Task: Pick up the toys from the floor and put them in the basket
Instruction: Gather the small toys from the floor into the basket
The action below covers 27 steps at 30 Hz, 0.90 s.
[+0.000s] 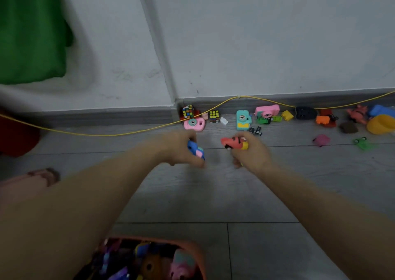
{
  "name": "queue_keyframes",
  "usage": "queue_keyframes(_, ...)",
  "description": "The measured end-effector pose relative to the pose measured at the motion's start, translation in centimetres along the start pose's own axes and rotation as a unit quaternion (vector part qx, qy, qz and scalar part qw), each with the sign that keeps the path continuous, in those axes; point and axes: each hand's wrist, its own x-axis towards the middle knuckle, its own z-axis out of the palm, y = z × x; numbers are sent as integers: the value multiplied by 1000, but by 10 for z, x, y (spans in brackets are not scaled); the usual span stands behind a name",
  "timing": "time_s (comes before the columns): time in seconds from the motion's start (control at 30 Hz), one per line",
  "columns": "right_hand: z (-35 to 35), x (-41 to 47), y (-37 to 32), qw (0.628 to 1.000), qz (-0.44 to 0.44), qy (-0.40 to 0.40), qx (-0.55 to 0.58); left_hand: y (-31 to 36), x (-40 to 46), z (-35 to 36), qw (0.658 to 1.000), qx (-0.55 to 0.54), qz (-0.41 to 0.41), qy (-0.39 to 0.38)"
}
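Observation:
My left hand (178, 149) is closed around a blue and pink toy (195, 149), held above the grey floor. My right hand (251, 151) grips an orange striped tiger toy (234, 142) with a yellow part. The orange basket (198, 256) sits at the bottom edge beneath my left forearm, holding several toys. Along the skirting lie more toys: a pink camera (194, 124), two puzzle cubes (188, 111) (214, 116), a teal camera (243, 120), a second pink camera (267, 110), a black car (305, 113) and orange blocks (322, 120).
A yellow cord (128, 132) runs along the floor and skirting behind the toys. A yellow bowl (380, 124), a brown piece (348, 127), a magenta toy (321, 140) and a green spinner (361, 142) lie at the right. Green cloth (30, 29) hangs at top left.

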Motion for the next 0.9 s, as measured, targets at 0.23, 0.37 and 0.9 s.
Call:
queue_keyframes(0.23,36,-89,-136,953,-70,-231,186,-25,-134,-76,991,-118,47,41)
queue_keyframes(0.37,54,-165,-192,896,-122,-408,128,-56,-230,-96,985,-159,63,-28)
queue_keyframes(0.9,83,-206,-193,794,-152,-480,-341,-79,-246,-76,981,111,-61,-146)
